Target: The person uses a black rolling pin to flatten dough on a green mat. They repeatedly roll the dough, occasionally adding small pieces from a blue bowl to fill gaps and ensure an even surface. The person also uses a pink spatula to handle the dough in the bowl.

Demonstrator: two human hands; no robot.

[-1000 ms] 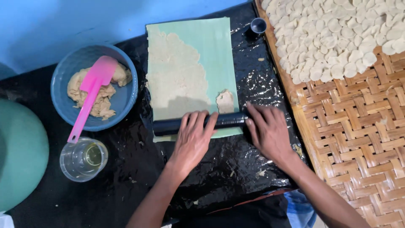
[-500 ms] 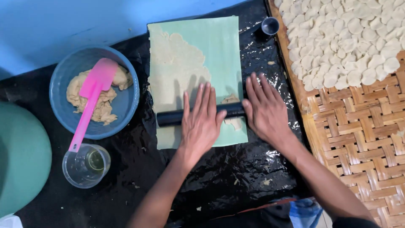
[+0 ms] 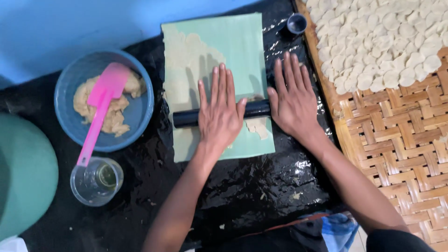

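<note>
surface: black plastic sheet (image 3: pixel 261 196), blue wall at 12.
step: rolling dough (image 3: pixel 186 60) thin on green mat (image 3: pixel 238 42).
hands: left hand (image 3: pixel 220 112) and right hand (image 3: pixel 293 98) flat, fingers spread, pressing black roller (image 3: pixel 189 118).
next: probably push toward 12, even pressure.

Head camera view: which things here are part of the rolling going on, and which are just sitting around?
In use: left hand, right hand, black rolling pin, flattened dough, pale green sheet.

Lying about: blue bowl with pink spatula, glass cup, small dark cup, woven tray of dough rounds.
</note>
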